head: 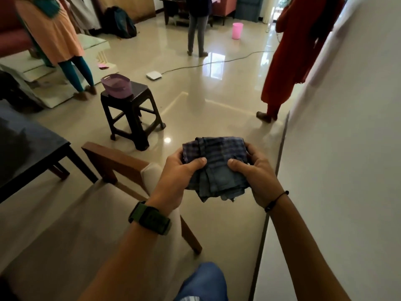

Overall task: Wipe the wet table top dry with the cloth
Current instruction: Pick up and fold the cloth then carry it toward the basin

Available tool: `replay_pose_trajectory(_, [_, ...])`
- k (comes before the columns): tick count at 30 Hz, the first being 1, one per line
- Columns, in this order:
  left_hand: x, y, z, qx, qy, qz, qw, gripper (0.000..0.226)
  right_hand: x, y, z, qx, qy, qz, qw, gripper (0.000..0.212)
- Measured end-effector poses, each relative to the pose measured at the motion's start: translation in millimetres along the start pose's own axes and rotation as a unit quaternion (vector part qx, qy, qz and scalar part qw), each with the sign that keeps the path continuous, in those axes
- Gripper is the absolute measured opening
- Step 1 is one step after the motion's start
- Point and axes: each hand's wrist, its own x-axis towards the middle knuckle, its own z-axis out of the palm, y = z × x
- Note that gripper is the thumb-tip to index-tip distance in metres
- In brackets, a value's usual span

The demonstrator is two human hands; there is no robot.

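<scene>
A folded blue checked cloth (217,166) is held in front of me above the floor. My left hand (175,177), with a dark green watch on its wrist, grips the cloth's left side, thumb on top. On the cloth's right side my right hand (258,177) is closed with its thumb pressed on the fabric. A dark blue table top (28,146) lies at the left, well away from both hands. I cannot tell whether it is wet.
A cushioned wooden chair (112,166) stands between me and the table. A dark stool (132,111) carries a purple basket (116,85). Three people stand on the glossy floor ahead. A cable (217,61), a pink bucket (237,30) and a white wall (347,148) on the right are also here.
</scene>
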Motion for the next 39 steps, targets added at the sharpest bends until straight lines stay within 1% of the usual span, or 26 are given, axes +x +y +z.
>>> replay_pose_trajectory(6, [146.1,-8.7,20.1,-0.012,0.076,0.007,0.997,0.022,157.2,2.8,-30.7,-0.022,-0.050,-0.009,0.998,0.031])
replay_pose_trajectory(9, [214.5,-1.2,31.1,-0.021,0.104,0.002,0.994,0.022,234.3,-4.1,-43.9,-0.042,-0.073,0.003,0.996,0.031])
replay_pose_trajectory(11, [254.4,4.9,38.2,-0.024,0.133,-0.008,0.991,0.022,281.8,-8.5,-52.6,-0.051,-0.094,0.015,0.994,0.030])
replay_pose_trajectory(14, [306.5,13.4,43.9,-0.037,0.170,-0.013,0.985,0.023,347.9,-11.0,-59.3,-0.073,-0.125,-0.001,0.989,0.026])
replay_pose_trajectory(17, [350.3,14.6,39.7,-0.035,0.219,-0.018,0.975,0.023,407.9,-3.2,-52.0,-0.072,-0.153,0.015,0.986,0.025])
replay_pose_trajectory(21, [413.7,6.0,10.6,-0.048,0.296,-0.034,0.953,0.026,486.3,17.6,-25.4,-0.061,-0.213,0.053,0.974,0.028])
replay_pose_trajectory(25, [494.8,0.5,-21.6,-0.059,0.361,-0.026,0.930,0.027,580.8,32.1,3.3,-0.070,-0.277,0.053,0.957,0.036])
replay_pose_trajectory(29, [575.9,19.2,-51.8,-0.071,0.416,-0.028,0.906,0.028,678.6,28.3,38.7,-0.065,-0.329,0.071,0.939,0.042])
replay_pose_trajectory(32, [626.3,36.8,-88.2,-0.081,0.440,-0.025,0.894,0.031,744.5,22.2,79.8,-0.066,-0.362,0.086,0.926,0.043])
replay_pose_trajectory(35, [664.1,49.1,-131.3,-0.071,0.436,-0.031,0.897,0.041,796.3,23.8,129.6,-0.067,-0.354,0.112,0.926,0.043])
replay_pose_trajectory(39, [714.1,51.0,-199.1,-0.040,0.435,-0.048,0.898,0.049,848.4,47.3,192.4,-0.082,-0.327,0.133,0.932,0.054])
